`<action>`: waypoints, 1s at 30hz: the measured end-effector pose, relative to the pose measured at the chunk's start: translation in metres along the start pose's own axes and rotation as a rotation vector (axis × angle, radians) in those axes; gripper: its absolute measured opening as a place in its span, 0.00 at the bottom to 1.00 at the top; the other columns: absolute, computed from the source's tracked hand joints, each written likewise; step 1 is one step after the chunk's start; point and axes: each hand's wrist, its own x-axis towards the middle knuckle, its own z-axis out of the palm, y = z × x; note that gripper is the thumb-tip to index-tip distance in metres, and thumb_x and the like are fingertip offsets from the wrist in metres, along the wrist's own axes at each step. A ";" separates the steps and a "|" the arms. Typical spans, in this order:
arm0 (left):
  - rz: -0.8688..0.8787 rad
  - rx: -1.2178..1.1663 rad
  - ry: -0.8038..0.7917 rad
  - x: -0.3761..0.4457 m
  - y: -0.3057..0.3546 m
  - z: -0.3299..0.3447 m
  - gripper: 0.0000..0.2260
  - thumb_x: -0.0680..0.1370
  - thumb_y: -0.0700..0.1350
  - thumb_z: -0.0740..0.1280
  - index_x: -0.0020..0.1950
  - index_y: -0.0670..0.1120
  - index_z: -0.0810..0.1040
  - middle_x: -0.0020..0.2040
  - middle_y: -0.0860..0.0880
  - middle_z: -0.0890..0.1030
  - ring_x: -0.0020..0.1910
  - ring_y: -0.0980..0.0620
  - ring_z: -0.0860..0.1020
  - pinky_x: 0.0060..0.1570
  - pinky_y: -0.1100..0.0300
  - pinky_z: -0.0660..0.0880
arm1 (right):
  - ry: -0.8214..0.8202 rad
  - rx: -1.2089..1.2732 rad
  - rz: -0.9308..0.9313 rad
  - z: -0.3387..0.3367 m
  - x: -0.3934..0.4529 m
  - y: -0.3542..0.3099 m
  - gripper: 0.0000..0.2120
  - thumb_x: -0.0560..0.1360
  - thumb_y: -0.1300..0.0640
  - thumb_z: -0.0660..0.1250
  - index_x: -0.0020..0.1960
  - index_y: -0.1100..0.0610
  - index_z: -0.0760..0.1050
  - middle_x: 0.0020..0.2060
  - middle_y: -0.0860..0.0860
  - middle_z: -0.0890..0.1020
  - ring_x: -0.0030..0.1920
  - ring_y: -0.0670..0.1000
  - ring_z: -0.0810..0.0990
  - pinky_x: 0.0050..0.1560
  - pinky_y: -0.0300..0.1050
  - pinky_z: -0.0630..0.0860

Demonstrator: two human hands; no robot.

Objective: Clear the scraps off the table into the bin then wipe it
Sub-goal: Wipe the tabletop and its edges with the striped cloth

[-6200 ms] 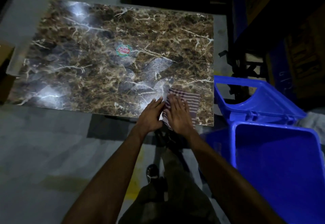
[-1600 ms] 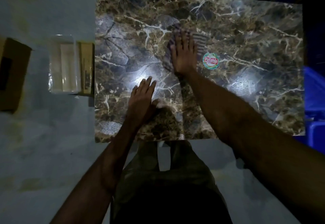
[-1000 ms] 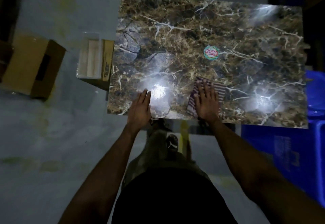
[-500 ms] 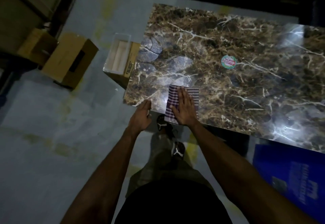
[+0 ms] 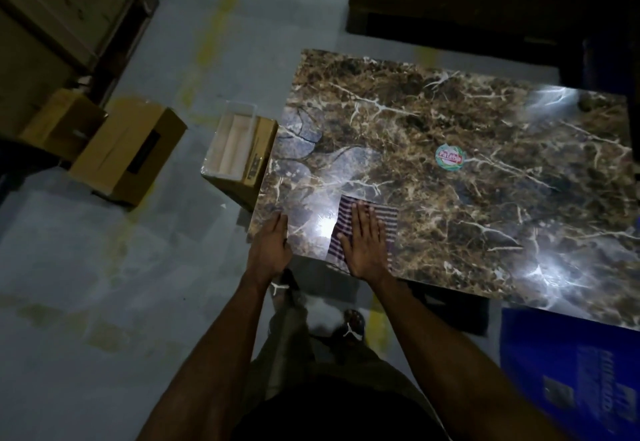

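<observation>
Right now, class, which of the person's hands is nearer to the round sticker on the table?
Right. The right hand lies flat on the striped cloth, below and left of the round sticker. The left hand rests at the table's near-left corner, farther away.

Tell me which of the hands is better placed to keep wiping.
Right. The right hand already lies flat on the cloth; the left hand only rests at the table corner.

Brown marble-patterned table [image 5: 450,205] veined in white, with bluish-grey patches near the left edge. Purple-and-white striped cloth [image 5: 388,222]; round green, white and red sticker [image 5: 450,158]. Blue bin [image 5: 568,364] at lower right, tan cardboard boxes [image 5: 128,150] on a grey floor [image 5: 86,285] streaked yellow.
</observation>
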 end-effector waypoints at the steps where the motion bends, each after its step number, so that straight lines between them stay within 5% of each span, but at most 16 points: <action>1: 0.024 0.025 0.031 0.007 -0.003 -0.004 0.32 0.78 0.48 0.68 0.80 0.40 0.66 0.77 0.38 0.69 0.73 0.36 0.71 0.70 0.45 0.73 | 0.009 -0.022 -0.001 0.001 0.006 -0.006 0.35 0.86 0.40 0.54 0.85 0.57 0.49 0.84 0.54 0.50 0.84 0.57 0.47 0.82 0.59 0.50; 8: -0.104 -0.356 0.099 0.053 -0.037 -0.029 0.25 0.83 0.57 0.58 0.79 0.51 0.68 0.75 0.47 0.73 0.73 0.45 0.72 0.72 0.42 0.71 | -0.044 -0.053 -0.100 0.028 0.071 -0.101 0.33 0.86 0.40 0.44 0.84 0.59 0.51 0.84 0.56 0.53 0.84 0.56 0.48 0.82 0.58 0.49; 10: -0.252 -0.639 0.139 0.065 -0.038 -0.045 0.21 0.86 0.57 0.56 0.78 0.54 0.68 0.76 0.50 0.74 0.74 0.49 0.72 0.75 0.44 0.69 | -0.084 -0.048 -0.117 0.041 0.088 -0.143 0.32 0.86 0.41 0.46 0.85 0.58 0.49 0.84 0.55 0.50 0.84 0.55 0.45 0.82 0.57 0.46; 15: -0.675 -1.527 0.052 0.088 -0.038 -0.102 0.19 0.88 0.50 0.57 0.74 0.40 0.73 0.70 0.41 0.78 0.69 0.43 0.76 0.74 0.50 0.69 | -0.038 -0.016 -0.162 0.065 0.092 -0.209 0.33 0.84 0.49 0.60 0.83 0.62 0.54 0.83 0.59 0.54 0.84 0.60 0.49 0.80 0.65 0.54; 18: -0.684 -1.477 -0.080 0.106 -0.058 -0.108 0.19 0.87 0.52 0.58 0.63 0.39 0.78 0.57 0.43 0.84 0.58 0.45 0.82 0.61 0.54 0.78 | -0.008 -0.027 -0.071 0.063 0.102 -0.216 0.33 0.86 0.47 0.56 0.84 0.61 0.51 0.84 0.58 0.53 0.84 0.57 0.49 0.81 0.62 0.54; 21: -0.594 -1.431 -0.087 0.135 -0.070 -0.091 0.21 0.85 0.52 0.60 0.62 0.35 0.80 0.57 0.37 0.84 0.61 0.37 0.81 0.67 0.42 0.77 | 0.022 -0.039 0.127 0.059 0.142 -0.224 0.34 0.85 0.47 0.54 0.85 0.58 0.46 0.84 0.55 0.49 0.84 0.55 0.45 0.82 0.59 0.51; 25: -0.566 -1.285 0.049 0.183 -0.061 -0.068 0.14 0.84 0.53 0.63 0.54 0.46 0.83 0.56 0.42 0.84 0.59 0.41 0.82 0.67 0.38 0.75 | 0.074 -0.048 0.214 0.051 0.221 -0.215 0.34 0.84 0.47 0.57 0.85 0.58 0.49 0.84 0.55 0.52 0.84 0.56 0.49 0.82 0.58 0.52; 28: -0.416 -1.171 0.094 0.219 -0.050 -0.065 0.23 0.81 0.63 0.61 0.61 0.47 0.82 0.59 0.44 0.84 0.60 0.42 0.81 0.66 0.43 0.76 | 0.087 -0.055 0.229 0.046 0.288 -0.197 0.34 0.83 0.47 0.55 0.84 0.59 0.51 0.84 0.56 0.54 0.84 0.57 0.50 0.82 0.58 0.51; 30: -0.358 -1.099 0.112 0.237 -0.040 -0.069 0.20 0.84 0.57 0.59 0.66 0.46 0.80 0.61 0.45 0.84 0.61 0.45 0.81 0.65 0.47 0.76 | 0.095 -0.068 0.220 0.042 0.329 -0.185 0.33 0.83 0.47 0.53 0.84 0.59 0.52 0.84 0.56 0.55 0.84 0.57 0.50 0.82 0.56 0.48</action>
